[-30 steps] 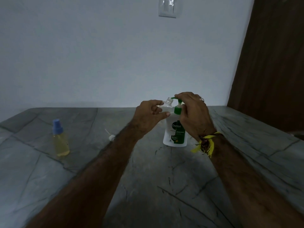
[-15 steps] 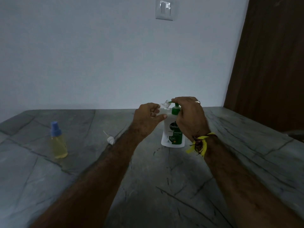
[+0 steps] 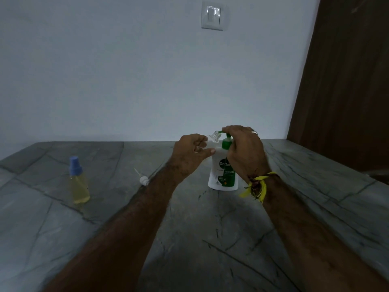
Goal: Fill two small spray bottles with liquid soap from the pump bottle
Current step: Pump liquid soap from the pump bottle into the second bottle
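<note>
A white pump bottle (image 3: 222,175) with a green label and green pump stands on the grey stone counter (image 3: 189,228). My right hand (image 3: 244,150) rests on top of its pump head, fingers curled over it. My left hand (image 3: 192,152) grips a small clear spray bottle (image 3: 213,138) with no cap, tilted so its threaded neck sits right at the green spout. A second small spray bottle (image 3: 78,182), holding yellow liquid and wearing a blue cap, stands upright at the left. A loose white spray cap (image 3: 143,179) with its dip tube lies on the counter between them.
A white wall with a light switch (image 3: 212,15) rises behind the counter. A dark wooden door (image 3: 345,81) stands at the right. The counter's right edge runs diagonally near the door.
The view shifted slightly. My hands stay at the pump bottle; the clear bottle's neck has tipped closer to the spout.
</note>
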